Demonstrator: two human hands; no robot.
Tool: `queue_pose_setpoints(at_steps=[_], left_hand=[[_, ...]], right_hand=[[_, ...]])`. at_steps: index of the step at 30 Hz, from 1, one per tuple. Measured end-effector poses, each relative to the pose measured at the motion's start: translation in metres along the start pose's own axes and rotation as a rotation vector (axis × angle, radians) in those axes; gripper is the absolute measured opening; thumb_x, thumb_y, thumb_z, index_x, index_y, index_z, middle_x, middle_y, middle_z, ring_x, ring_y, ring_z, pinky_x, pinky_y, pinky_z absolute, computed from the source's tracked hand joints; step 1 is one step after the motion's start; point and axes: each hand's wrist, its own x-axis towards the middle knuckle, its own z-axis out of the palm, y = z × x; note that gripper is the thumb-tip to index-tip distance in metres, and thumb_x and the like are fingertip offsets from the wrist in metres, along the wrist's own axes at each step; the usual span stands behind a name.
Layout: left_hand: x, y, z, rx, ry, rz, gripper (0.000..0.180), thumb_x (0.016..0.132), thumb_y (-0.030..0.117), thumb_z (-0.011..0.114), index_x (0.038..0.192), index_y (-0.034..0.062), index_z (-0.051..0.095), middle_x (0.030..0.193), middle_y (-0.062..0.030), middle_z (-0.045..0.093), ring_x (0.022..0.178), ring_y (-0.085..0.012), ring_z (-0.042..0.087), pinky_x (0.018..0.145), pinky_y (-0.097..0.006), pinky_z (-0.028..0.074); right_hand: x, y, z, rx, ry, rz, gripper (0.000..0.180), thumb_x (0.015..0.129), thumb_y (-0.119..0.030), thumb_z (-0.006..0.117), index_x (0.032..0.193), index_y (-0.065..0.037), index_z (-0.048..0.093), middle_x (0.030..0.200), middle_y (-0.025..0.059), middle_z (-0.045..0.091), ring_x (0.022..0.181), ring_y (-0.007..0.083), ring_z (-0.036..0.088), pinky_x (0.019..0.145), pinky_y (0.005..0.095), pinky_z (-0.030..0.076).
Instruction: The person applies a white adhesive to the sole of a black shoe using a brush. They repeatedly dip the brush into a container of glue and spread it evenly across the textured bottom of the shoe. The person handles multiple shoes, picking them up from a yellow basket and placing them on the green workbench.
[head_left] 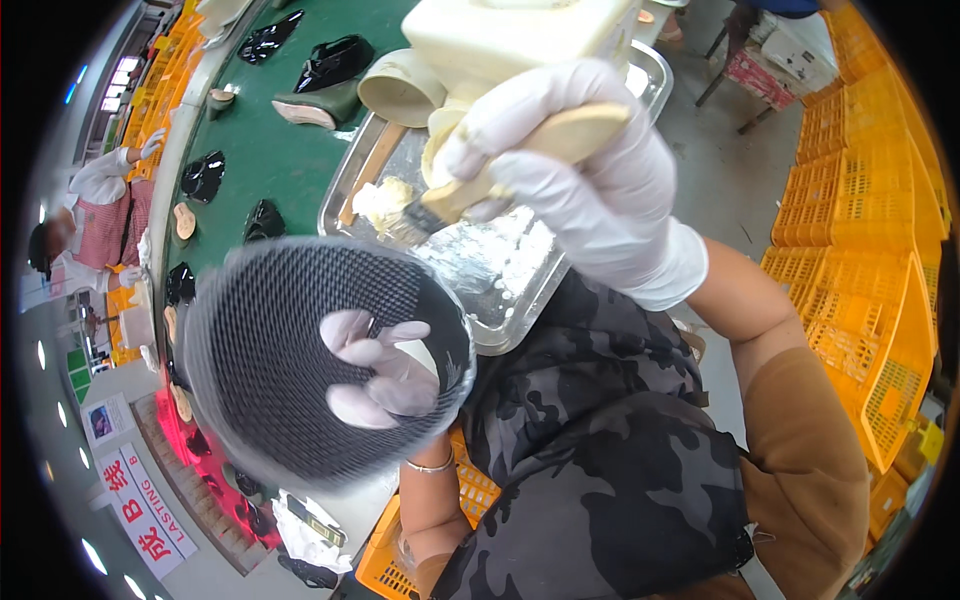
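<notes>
My right hand (pixel 625 215), in a white glove, is closed round the wooden handle of a flat paintbrush (pixel 460 197). Its bristles point down and left, beside a lump of cream-coloured paste (pixel 385 200) at the edge of a metal tray (pixel 490 338). White smears and drops coat the tray floor. Lower left, a rounded piece of dark woven mesh (pixel 270 370) is blurred by motion. My left hand (pixel 385 375), gloved too, grips this mesh piece; several fingertips show against it, while the palm is mostly hidden.
A cream plastic container (pixel 520 40) stands at the tray's far side, near a pale round cup (pixel 400 90). Glossy black shoe parts (pixel 335 62) lie along a green conveyor (pixel 290 155). Yellow crates (pixel 840 230) are stacked at right. Another person (pixel 105 205) stands across the line.
</notes>
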Motion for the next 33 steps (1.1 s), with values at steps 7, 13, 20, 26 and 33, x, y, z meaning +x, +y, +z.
queue_pose_setpoints(at_steps=[7,13,20,26,33], left_hand=[[-0.005,0.034,-0.007,-0.112,0.540,-0.623,0.025,0.092,0.021,0.047,0.110,0.0032,0.049,0.107,-0.0117,0.054,0.092,-0.0140,0.052,0.058,-0.021,0.045],[-0.022,0.035,-0.035,-0.181,0.681,-0.863,0.034,0.088,0.014,0.052,0.120,0.0037,0.044,0.100,-0.0134,0.060,0.087,-0.0176,0.057,0.061,-0.022,0.047],[-0.053,0.016,-0.084,-0.308,0.777,-0.869,0.043,0.090,0.017,0.048,0.130,0.0050,0.035,0.115,-0.0133,0.052,0.110,-0.0237,0.050,0.094,-0.038,0.042],[-0.049,0.002,-0.095,-0.259,0.718,-0.819,0.042,0.089,0.011,0.049,0.128,0.0042,0.036,0.116,-0.0105,0.051,0.102,-0.0236,0.056,0.092,-0.036,0.044],[-0.049,0.036,-0.113,0.209,0.437,-1.031,0.034,0.076,-0.004,0.060,0.110,-0.0042,0.053,0.099,-0.0069,0.060,0.092,-0.0148,0.056,0.084,-0.027,0.045]], right_hand=[[0.060,-0.002,-0.007,-0.118,-0.137,0.101,0.013,0.089,-0.014,0.050,0.097,-0.003,0.052,0.080,0.0038,0.059,0.064,0.0067,0.056,0.053,0.0170,0.046],[0.113,0.000,-0.002,-0.214,-0.318,0.463,0.013,0.087,-0.019,0.054,0.090,-0.006,0.055,0.074,-0.0007,0.058,0.059,0.0036,0.054,0.052,0.0158,0.043],[0.111,-0.003,0.008,-0.436,-0.399,0.671,0.015,0.086,-0.020,0.057,0.083,-0.006,0.057,0.071,-0.0019,0.058,0.059,0.0026,0.052,0.055,0.0164,0.042],[0.110,0.000,0.003,-0.342,-0.421,0.612,0.014,0.086,-0.020,0.057,0.083,-0.006,0.057,0.071,-0.0020,0.058,0.059,0.0031,0.052,0.054,0.0161,0.041],[0.112,0.007,0.008,-0.475,-0.466,0.570,0.012,0.088,-0.016,0.055,0.091,-0.004,0.055,0.078,0.0009,0.058,0.064,0.0045,0.054,0.057,0.0167,0.043]])
